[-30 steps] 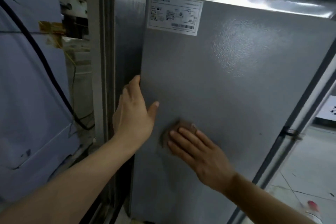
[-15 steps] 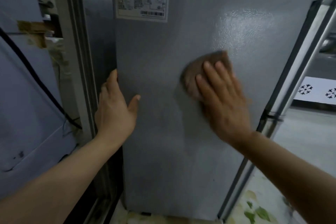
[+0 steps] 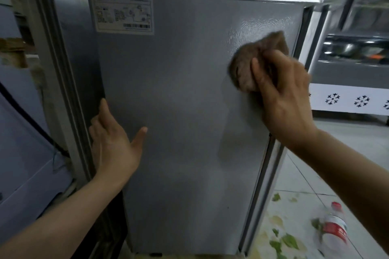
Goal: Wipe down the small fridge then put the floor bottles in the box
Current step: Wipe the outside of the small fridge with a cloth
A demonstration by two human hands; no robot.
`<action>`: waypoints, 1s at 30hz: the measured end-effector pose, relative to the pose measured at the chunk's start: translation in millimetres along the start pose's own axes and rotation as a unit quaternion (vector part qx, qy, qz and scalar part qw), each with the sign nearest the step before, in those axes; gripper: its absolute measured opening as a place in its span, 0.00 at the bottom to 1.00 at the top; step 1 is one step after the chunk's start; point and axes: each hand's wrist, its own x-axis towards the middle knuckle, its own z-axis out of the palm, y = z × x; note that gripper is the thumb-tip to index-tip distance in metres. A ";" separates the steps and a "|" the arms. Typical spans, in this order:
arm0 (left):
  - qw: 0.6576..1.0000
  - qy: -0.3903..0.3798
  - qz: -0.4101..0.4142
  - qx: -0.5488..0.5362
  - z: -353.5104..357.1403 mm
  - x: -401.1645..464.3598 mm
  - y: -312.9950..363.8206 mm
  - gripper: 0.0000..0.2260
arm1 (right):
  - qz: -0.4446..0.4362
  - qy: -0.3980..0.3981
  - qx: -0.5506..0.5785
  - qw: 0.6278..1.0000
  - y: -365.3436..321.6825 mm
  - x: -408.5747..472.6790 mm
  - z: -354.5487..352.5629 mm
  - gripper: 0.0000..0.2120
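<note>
Up close, a person's right hand (image 3: 284,99) presses a crumpled brown cloth (image 3: 251,63) against the upper right of a small fridge's (image 3: 179,122) grey side panel, fingers (image 3: 260,75) curled over the wad and gripping it. The metal has a fine pebbled texture that catches light near the top edge. The left hand (image 3: 113,143) lies flat and open along the panel's left edge, holding nothing, thumb spread onto the face. A white rectangular label (image 3: 124,13) with a barcode is stuck in the upper left corner. On the pale tiled floor (image 3: 347,153) to the right lies a clear plastic bottle (image 3: 334,229) with a red cap and red band, blurred, among scattered green leaf scraps (image 3: 290,241).
</note>
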 end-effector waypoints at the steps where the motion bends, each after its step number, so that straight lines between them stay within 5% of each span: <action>1: 1.000 0.003 0.002 0.001 0.3 -0.2 -0.6 0.44 | 0.009 0.003 0.013 1.000 -2.7 -7.5 3.7 0.24; 9: 0.999 0.000 0.001 0.053 -8.5 -6.0 11.0 0.42 | -0.161 -0.127 -0.086 0.975 -4.8 -130.3 3.2 0.28; 15: 0.978 -0.021 0.161 0.131 -0.4 -26.6 51.3 0.38 | 0.060 -0.040 -0.070 0.995 7.2 -35.0 -20.8 0.20; 22: 0.957 -0.035 0.244 0.155 32.7 -30.7 65.6 0.40 | -0.014 0.040 -0.081 0.996 19.5 -24.0 -8.3 0.19; 27: 0.947 -0.016 0.273 0.166 42.8 -27.8 50.9 0.41 | -0.083 -0.118 -0.056 0.988 8.0 -156.3 10.0 0.26; 30: 0.943 -0.020 0.282 0.177 41.9 -26.1 49.0 0.40 | -0.126 -0.195 -0.049 0.971 0.5 -203.9 11.5 0.21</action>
